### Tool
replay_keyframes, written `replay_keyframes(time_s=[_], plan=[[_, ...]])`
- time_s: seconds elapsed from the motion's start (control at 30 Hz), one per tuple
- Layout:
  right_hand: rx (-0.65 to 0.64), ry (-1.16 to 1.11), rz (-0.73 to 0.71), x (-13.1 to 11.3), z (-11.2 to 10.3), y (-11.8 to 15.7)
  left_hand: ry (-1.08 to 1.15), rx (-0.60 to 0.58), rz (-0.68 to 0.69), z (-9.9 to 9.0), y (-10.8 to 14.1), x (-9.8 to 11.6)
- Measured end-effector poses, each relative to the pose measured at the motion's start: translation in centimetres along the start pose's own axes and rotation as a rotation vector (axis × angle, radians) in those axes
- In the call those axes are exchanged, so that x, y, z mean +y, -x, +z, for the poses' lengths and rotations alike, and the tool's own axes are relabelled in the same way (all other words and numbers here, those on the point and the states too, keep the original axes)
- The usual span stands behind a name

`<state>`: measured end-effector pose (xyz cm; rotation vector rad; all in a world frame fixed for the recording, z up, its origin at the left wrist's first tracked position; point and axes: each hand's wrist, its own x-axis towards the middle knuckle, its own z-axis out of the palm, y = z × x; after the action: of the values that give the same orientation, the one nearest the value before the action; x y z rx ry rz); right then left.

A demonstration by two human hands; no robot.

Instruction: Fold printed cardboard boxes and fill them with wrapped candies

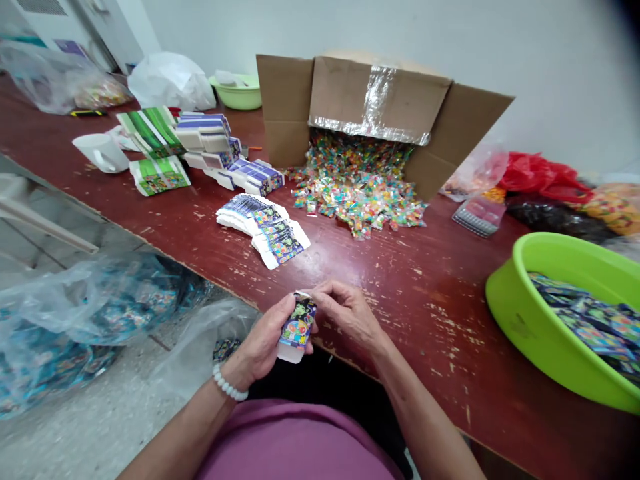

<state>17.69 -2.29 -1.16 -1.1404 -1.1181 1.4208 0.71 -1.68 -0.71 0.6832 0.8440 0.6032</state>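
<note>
My left hand (265, 337), with a beaded bracelet at its wrist, is wrapped round a small printed box (299, 323) with a white flap at its lower end. My right hand (345, 310) has its thumb and fingers pinched together at the box's upper right edge; whether it grips the box or something small is hidden. Beyond the hands a fanned stack of flat printed cartons (270, 227) lies on the red table (400, 280). Wrapped candies (365, 193) spill from a cardboard box (380, 93) behind it.
A green basin (520, 320) holding printed packets stands at right. Carton bundles (160, 173) and a white mug (101, 153) are at back left. Red and black bags (543, 177) lie at back right. Plastic bags of packets (100, 320) sit below the table's left edge.
</note>
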Motion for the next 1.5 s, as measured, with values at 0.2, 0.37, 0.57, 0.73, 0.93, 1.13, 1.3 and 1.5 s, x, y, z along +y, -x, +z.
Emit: replay_keyframes(time_s=[0.2, 0.37, 0.57, 0.73, 0.93, 1.13, 1.3, 1.5], plan=[[-0.037, 0.262, -0.093, -1.2, -0.5, -1.0, -0.067, 0.120, 0.033, 0.6, -0.5, 0.1], [-0.167, 0.466, -0.234, -1.9, -1.4, -1.1, -0.094, 0.140, 0.049, 1.0, -0.5, 0.5], [-0.142, 0.463, -0.202, -1.4, -1.5, -0.7, -0.107, 0.131, 0.034, 1.0, -0.9, -0.2], [-0.041, 0.470, -0.174, -1.2, -1.2, -0.9, -0.121, 0.137, 0.022, 1.0, -1.1, -0.7], [-0.002, 0.443, -0.174, -0.2, -1.1, -1.0, -0.181, 0.138, 0.041, 0.8, -0.8, -0.6], [-0.042, 0.430, -0.139, -0.3, -1.6, -1.2, -0.177, 0.102, 0.061, 0.6, -0.8, -0.4], [-0.044, 0.471, -0.163, -0.5, -1.0, -0.8, -0.158, 0.119, 0.052, 0.5, -0.8, -0.6], [0.060, 0.439, -0.166, 0.0, 0.0, -0.4, -0.159, 0.152, 0.059, 0.4, -1.2, -0.8]])
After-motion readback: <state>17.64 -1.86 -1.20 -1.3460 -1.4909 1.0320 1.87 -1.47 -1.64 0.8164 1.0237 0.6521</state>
